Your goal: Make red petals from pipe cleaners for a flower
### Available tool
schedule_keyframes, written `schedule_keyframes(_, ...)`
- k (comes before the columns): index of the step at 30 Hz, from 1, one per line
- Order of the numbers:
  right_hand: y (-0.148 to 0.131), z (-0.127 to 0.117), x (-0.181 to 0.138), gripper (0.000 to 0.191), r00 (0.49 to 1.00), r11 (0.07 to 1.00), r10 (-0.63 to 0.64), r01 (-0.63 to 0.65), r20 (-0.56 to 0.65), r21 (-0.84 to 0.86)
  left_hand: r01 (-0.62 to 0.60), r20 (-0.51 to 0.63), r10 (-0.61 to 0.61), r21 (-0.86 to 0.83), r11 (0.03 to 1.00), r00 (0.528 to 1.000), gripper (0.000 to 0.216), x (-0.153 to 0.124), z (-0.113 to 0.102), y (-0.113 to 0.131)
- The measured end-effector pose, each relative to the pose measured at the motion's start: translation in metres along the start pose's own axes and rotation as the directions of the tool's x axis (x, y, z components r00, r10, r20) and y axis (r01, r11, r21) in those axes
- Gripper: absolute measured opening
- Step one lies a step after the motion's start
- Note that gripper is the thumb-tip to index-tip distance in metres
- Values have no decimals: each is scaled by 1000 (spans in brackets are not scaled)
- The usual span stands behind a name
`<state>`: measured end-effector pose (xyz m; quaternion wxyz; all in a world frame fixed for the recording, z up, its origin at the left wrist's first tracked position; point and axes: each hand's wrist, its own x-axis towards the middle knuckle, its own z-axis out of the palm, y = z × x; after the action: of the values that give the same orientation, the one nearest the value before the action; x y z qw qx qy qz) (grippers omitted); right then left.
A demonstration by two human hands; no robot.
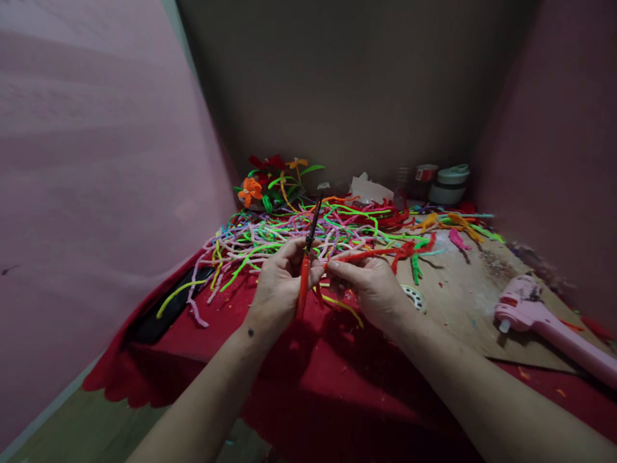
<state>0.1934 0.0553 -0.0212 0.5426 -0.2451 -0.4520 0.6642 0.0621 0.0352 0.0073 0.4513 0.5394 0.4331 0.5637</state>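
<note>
Both forearms reach in from six o'clock and meet over the red cloth (308,373). Closed around a red-handled tool (305,273), the left hand (282,283) holds it with its long axis running from six toward twelve o'clock, dark tip up. At three o'clock of that grip, the right hand (371,289) pinches a red pipe cleaner (380,254), which trails away toward two o'clock across the loose pipe cleaner pile (299,228). A pink glue gun (540,318) lies well apart at four o'clock.
</note>
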Motion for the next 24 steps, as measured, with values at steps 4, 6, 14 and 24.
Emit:
schedule_keyframes(4, -1, -1, 1, 9, 998, 992, 52, -54, 17, 111, -6, 41, 6, -11, 1000, 999, 37, -2, -1, 4)
schedule_keyframes(6, -2, -1, 2, 9, 997, 988, 72, -75, 23, 137, -2, 57, 4, -20, 1000, 998, 36, -3, 0, 6)
schedule_keyframes(14, -1, -4, 3, 11, 999, 995, 29, -33, 42, 90, 93, 47, -90, -82, 992, 995, 36, -1, -2, 5)
schedule_keyframes(24, 5, -3, 1, 13, 997, 998, 0, -4, 71, 65, 173, 33, -171, -79, 982, 985, 39, -3, -2, 5)
